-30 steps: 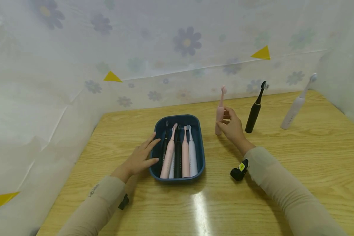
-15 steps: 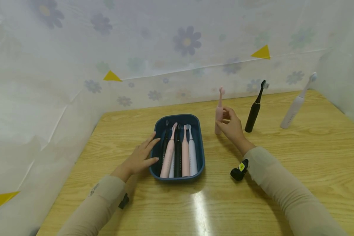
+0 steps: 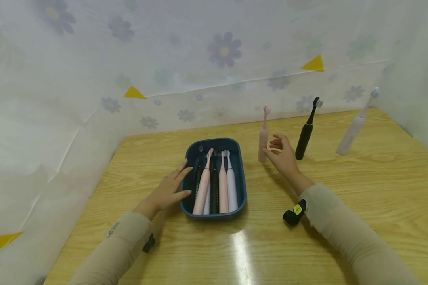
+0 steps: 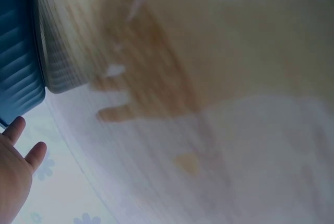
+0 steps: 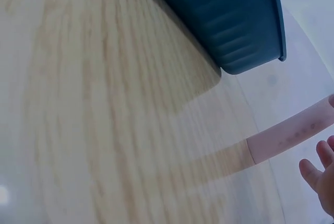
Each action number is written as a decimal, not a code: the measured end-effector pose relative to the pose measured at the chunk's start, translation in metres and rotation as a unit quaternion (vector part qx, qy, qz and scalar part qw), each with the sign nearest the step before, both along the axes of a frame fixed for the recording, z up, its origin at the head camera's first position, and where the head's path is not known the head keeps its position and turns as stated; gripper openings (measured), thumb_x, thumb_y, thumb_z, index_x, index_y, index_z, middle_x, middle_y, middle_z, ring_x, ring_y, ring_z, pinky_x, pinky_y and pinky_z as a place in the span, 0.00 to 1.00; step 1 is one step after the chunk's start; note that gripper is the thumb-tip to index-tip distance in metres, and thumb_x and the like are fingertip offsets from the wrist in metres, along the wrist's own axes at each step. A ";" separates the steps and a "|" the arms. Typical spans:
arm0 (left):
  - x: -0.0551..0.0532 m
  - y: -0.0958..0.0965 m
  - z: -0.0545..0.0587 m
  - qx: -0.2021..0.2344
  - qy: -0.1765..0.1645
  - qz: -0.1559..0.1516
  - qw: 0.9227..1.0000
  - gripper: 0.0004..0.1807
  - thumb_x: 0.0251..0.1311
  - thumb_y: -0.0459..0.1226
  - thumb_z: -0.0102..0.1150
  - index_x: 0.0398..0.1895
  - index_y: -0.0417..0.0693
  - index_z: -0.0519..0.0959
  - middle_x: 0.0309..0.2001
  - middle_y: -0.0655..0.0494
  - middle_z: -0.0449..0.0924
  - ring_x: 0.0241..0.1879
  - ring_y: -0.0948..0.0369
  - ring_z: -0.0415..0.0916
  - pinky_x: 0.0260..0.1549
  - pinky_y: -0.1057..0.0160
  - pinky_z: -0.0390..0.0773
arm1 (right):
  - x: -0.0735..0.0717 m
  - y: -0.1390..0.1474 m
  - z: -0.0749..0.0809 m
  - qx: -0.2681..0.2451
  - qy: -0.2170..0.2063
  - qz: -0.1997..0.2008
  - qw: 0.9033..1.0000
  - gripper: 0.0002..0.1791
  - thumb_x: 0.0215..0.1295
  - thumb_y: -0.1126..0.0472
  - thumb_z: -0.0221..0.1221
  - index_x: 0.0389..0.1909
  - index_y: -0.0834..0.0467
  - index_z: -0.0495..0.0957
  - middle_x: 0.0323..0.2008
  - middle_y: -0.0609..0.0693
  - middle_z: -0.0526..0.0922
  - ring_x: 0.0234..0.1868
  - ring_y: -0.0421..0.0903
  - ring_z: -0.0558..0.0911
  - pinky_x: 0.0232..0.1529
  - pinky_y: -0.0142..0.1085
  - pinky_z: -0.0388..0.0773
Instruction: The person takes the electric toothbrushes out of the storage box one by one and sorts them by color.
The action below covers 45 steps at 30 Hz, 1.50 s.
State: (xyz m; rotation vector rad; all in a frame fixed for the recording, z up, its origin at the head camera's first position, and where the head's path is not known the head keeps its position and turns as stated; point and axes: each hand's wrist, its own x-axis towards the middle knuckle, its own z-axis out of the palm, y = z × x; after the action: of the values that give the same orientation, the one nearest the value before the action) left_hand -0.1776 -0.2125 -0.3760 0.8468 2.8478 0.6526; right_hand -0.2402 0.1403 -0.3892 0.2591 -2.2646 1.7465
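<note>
- The pink toothbrush (image 3: 263, 134) stood up to the right of the blue tray (image 3: 214, 217).
- It looked light, hard and a bit slippery, and easy to tip; its fat handle (image 3: 262, 143) seemed best to hold.
- Right of the tray, the right hand (image 3: 283, 156) was loose, its fingers a little apart, not grasping the brush. I couldn't tell if its thumb touched.
- The left hand (image 3: 167, 192) spread its fingers at the tray's left rim, gripping nothing.

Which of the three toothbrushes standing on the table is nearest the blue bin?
The pink toothbrush, leftmost of the three, with the right hand beside it. The black toothbrush and the pale toothbrush stand farther from the blue bin.
</note>
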 end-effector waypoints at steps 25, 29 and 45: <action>-0.002 0.000 0.000 0.007 -0.002 -0.002 1.000 0.35 0.58 0.46 0.46 0.66 0.49 0.46 0.67 0.57 0.29 0.63 0.48 0.39 0.49 0.35 0.44 | 0.041 -0.009 0.037 -0.011 -0.053 0.065 0.996 0.26 0.57 0.59 0.55 0.53 0.67 0.60 0.46 0.61 0.68 0.46 0.50 0.68 0.42 0.31 0.68; -0.002 0.000 0.000 0.004 -0.006 0.000 1.000 0.35 0.59 0.46 0.46 0.66 0.50 0.46 0.67 0.59 0.29 0.63 0.49 0.38 0.49 0.36 0.43 | 0.046 -0.014 0.042 -0.017 -0.050 0.086 0.995 0.25 0.57 0.60 0.55 0.52 0.68 0.61 0.45 0.61 0.69 0.46 0.49 0.69 0.40 0.27 0.69; -0.003 0.000 0.000 0.004 0.000 -0.007 1.000 0.35 0.58 0.45 0.47 0.66 0.48 0.46 0.67 0.55 0.30 0.62 0.45 0.40 0.48 0.34 0.45 | 0.052 -0.045 0.046 -0.060 -0.104 0.189 0.975 0.22 0.58 0.65 0.53 0.52 0.69 0.61 0.43 0.63 0.68 0.41 0.50 0.72 0.42 0.40 0.72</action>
State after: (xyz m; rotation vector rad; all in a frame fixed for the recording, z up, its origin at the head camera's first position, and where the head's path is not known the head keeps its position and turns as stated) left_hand -0.1802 -0.2127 -0.3760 0.8667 2.8383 0.6641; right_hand -0.1881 0.0957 -0.3427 0.5359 -2.3595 2.1829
